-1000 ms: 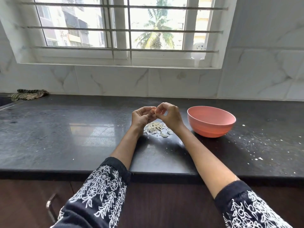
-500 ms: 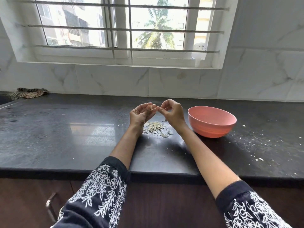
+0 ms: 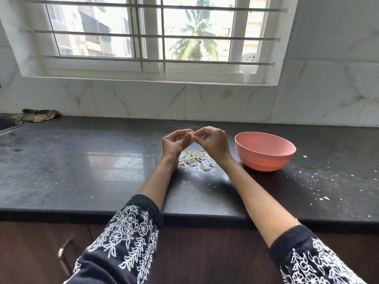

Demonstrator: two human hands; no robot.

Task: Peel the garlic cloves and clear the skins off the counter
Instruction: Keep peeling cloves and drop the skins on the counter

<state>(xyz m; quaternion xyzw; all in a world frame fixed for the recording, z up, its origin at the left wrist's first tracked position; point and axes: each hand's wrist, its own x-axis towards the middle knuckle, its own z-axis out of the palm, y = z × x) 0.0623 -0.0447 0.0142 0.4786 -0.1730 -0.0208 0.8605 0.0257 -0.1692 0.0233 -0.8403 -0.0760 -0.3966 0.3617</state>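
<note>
My left hand [image 3: 175,143] and my right hand [image 3: 213,143] meet fingertip to fingertip above the black counter [image 3: 82,171]. Between them they pinch a small garlic clove [image 3: 190,134], mostly hidden by the fingers. Directly below the hands lies a small heap of pale garlic skins [image 3: 194,158] on the counter. A pink bowl [image 3: 264,150] stands just right of my right hand; its inside is hidden from this angle.
White flecks of skin [image 3: 320,181] are scattered over the counter's right part. A striped cloth [image 3: 34,115] lies at the far left by the wall. A barred window [image 3: 153,37] sits above the tiled backsplash. The counter's front edge runs under my forearms.
The hands drew slightly apart half a second ago and have come back together at the fingertips. Skins and bowl have not moved.
</note>
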